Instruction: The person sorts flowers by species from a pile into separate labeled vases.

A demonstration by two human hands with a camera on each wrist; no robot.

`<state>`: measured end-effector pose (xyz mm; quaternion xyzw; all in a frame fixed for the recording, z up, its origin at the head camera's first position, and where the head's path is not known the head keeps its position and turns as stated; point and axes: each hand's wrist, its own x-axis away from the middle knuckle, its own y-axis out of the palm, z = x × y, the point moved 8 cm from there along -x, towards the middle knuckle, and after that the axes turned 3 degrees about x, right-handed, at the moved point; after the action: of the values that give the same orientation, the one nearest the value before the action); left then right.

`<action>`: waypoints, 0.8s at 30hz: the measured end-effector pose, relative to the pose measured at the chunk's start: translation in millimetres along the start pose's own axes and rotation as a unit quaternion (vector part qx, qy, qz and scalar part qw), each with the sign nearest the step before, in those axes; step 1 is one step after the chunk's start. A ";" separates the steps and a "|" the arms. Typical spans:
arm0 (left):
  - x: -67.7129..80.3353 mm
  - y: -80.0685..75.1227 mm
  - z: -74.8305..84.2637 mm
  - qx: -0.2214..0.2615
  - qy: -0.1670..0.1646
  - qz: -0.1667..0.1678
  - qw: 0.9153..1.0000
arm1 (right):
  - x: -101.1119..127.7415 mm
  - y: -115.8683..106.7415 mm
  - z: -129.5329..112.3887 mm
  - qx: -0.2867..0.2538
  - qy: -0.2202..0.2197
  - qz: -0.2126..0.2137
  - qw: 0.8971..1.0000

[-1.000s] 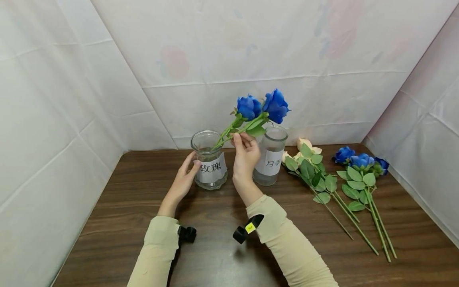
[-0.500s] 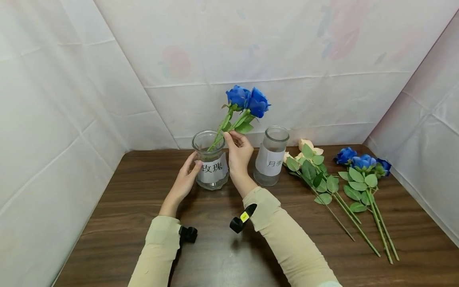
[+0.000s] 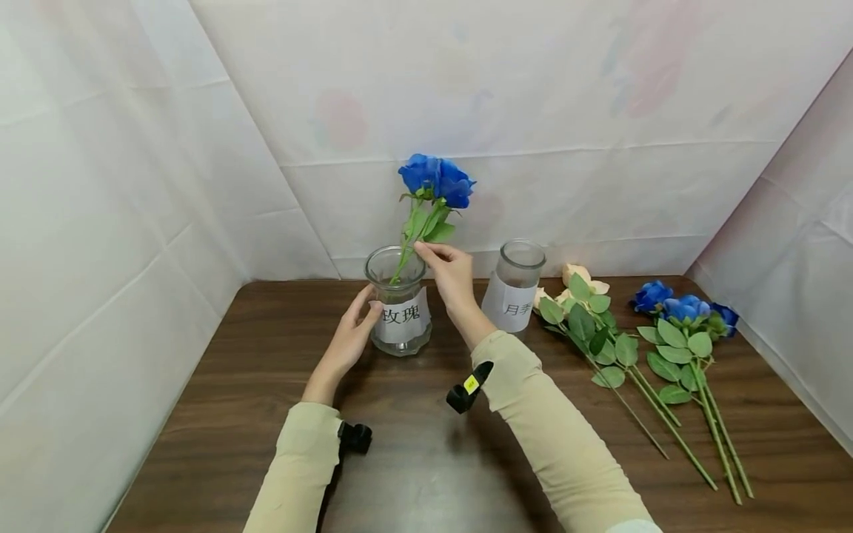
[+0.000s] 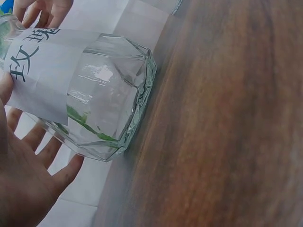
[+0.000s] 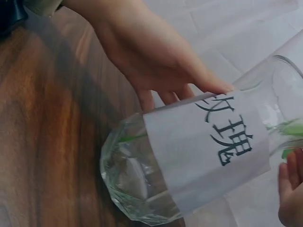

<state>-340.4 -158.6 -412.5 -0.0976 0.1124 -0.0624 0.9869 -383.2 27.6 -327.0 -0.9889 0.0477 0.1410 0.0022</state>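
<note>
A clear glass vase [image 3: 401, 342] with a white label of black characters stands upright on the table. My left hand [image 3: 349, 337] holds its left side, thumb by the label and fingers around the back, as the left wrist view shows. Two blue roses [image 3: 436, 180] stand in this vase, blooms well above the rim. Through the glass in the left wrist view, a green stem [image 4: 92, 130] reaches near the base. My right hand [image 3: 455, 281] pinches the stems just above the rim, at the right; in the right wrist view only part of it shows.
A taller glass vase [image 3: 514, 300], also labelled, stands right of the first. Cream roses [image 3: 577, 277] and more blue roses [image 3: 686, 307] lie on the brown wooden table [image 3: 220, 400] at the right. White cloth [image 3: 533, 89] hangs behind and at both sides.
The right hand has moved left with the two blue roses; their stems now stand steeper and deeper in the vase. The left hand has kept its hold on the vase.
</note>
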 end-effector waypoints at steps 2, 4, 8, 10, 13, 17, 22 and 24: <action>1.5 -0.6 -1.1 -0.002 0.000 0.001 1.000 | -0.6 3.1 1.9 0.010 0.010 -0.018 1.000; 2.5 -0.7 -2.1 -0.004 -0.001 0.000 1.000 | -0.1 5.1 3.9 0.005 0.022 -0.025 0.999; 2.9 -0.6 -3.0 -0.001 -0.002 0.001 1.000 | 2.0 6.7 11.2 -0.053 0.060 -0.014 0.997; 2.6 -0.5 -3.3 0.001 -0.003 0.002 1.000 | 3.9 7.0 14.7 -0.087 0.075 -0.007 0.993; 1.8 -0.3 -3.7 0.002 -0.005 0.002 1.000 | 6.8 5.6 17.7 -0.128 0.084 0.006 0.988; 1.0 0.0 -2.7 0.002 -0.005 0.001 1.000 | 10.0 0.0 20.7 -0.167 0.080 0.027 0.982; 0.5 -0.6 -1.6 0.000 -0.005 -0.001 1.000 | 17.7 -8.0 21.0 -0.210 0.062 0.032 0.975; 0.6 -1.6 -1.0 -0.003 -0.005 -0.001 1.000 | 22.2 -11.0 18.8 -0.217 0.049 0.025 0.975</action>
<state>-340.2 -160.4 -413.3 -0.1009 0.1072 -0.0621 0.9872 -366.2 36.8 -351.4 -0.9699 0.0404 0.0995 -0.2185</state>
